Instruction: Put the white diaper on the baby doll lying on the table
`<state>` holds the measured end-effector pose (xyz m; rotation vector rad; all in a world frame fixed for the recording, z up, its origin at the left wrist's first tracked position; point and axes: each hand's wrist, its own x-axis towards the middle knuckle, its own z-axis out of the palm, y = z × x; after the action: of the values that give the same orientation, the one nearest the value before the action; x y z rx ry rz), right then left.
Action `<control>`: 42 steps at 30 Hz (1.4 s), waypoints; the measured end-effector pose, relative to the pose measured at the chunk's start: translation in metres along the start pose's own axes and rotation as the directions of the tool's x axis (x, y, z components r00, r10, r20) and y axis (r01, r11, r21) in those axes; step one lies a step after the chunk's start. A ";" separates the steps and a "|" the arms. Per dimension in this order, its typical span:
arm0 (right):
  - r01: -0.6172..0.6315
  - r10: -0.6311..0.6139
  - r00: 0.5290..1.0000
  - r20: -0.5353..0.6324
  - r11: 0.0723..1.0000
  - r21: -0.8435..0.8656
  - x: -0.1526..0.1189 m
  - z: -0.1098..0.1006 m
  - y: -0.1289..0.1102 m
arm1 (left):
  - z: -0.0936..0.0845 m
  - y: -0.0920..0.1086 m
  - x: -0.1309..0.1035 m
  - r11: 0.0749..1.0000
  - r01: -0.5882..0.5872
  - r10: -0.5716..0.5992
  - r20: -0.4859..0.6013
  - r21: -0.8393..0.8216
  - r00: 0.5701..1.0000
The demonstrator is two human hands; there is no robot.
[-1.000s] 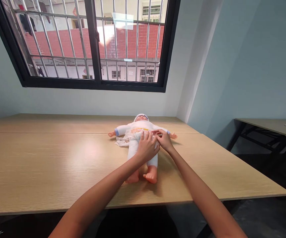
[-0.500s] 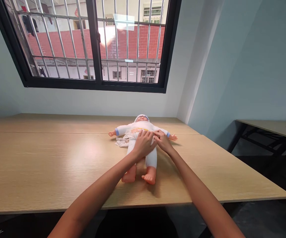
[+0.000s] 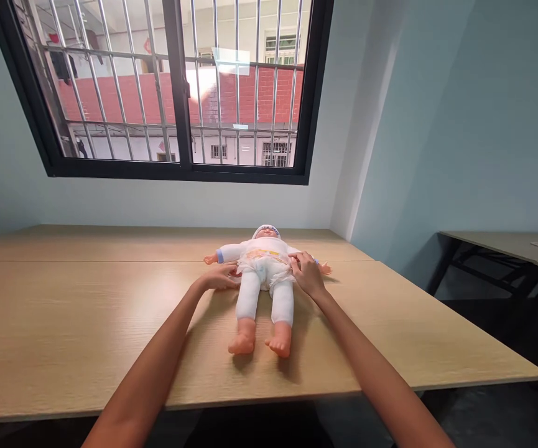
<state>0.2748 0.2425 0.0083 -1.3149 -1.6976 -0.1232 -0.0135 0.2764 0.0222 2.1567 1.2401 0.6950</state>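
Note:
A baby doll (image 3: 247, 298) in white clothes and a cap lies on its back, feet towards me. Around its hips is a thin whitish diaper (image 3: 262, 271). My left hand (image 3: 222, 276) is at the diaper's left side, fingers closed on its edge beside the doll's hip. On the other side, my right hand (image 3: 306, 274) rests at the right hip with its fingers bent onto the diaper's edge. The fingertips of both hands are small and partly hidden.
The doll lies on a light wooden table (image 3: 110, 323) that reaches back to the wall. A barred window (image 3: 182, 93) is above it. Another table (image 3: 492, 242) stands at the right.
My left hand has moved from the doll's middle out to its left side, uncovering the diaper front. My right hand has shifted slightly right. The view has tilted up a little.

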 end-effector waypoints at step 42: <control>0.091 -0.097 0.994 -0.049 0.990 -0.112 -0.001 -0.005 -0.018 | -0.019 0.020 -0.005 0.933 0.126 0.011 0.377 -0.338 0.926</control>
<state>0.2633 0.2312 0.0181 -1.2995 -1.7276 -0.3082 -0.0165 0.2675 0.0484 1.8314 0.8922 0.4162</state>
